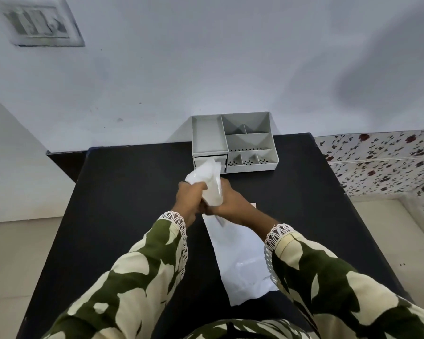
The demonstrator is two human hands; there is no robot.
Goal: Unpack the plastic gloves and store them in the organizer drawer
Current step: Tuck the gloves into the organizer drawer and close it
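Observation:
A crumpled bundle of clear plastic gloves (209, 183) is held above the black table (123, 204), gripped from both sides by my left hand (190, 199) and my right hand (230, 203). The bundle's top reaches in front of the grey organizer (247, 140) at the table's far edge. Behind the gloves, the organizer's small drawer (201, 160) at its lower left looks pulled slightly out. A flat white packaging bag (240, 255) lies on the table under my right forearm.
The organizer has a long tray on the left and several small compartments on the right. A wall stands right behind it. A flower-patterned surface (382, 162) lies to the right of the table. A switch plate (42, 23) is on the wall, upper left.

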